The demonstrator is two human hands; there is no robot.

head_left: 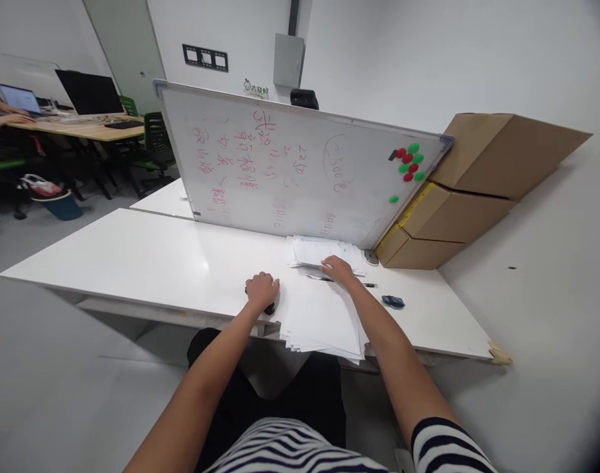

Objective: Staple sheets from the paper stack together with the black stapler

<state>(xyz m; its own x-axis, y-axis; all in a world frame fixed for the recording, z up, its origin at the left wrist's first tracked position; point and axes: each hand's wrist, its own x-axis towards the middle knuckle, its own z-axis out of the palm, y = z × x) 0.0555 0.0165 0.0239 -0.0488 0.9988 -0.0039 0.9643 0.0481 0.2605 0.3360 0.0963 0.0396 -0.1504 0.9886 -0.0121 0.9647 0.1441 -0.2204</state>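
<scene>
My left hand (261,290) is closed over a small black object (269,307) on the white table (147,263), just left of a stack of white papers (322,322) that hangs over the near edge. My right hand (337,268) reaches forward and its fingers rest on a second pile of papers (320,251) at the foot of the whiteboard (290,164); whether it grips a sheet I cannot make out. A black pen (366,285) lies beside my right wrist.
The whiteboard leans on the table with red writing and red and green magnets (409,164). Cardboard boxes (472,190) are stacked at the right against the wall. A small dark object (393,301) lies right of the papers. Another person sits at a far-left desk with monitors (89,92).
</scene>
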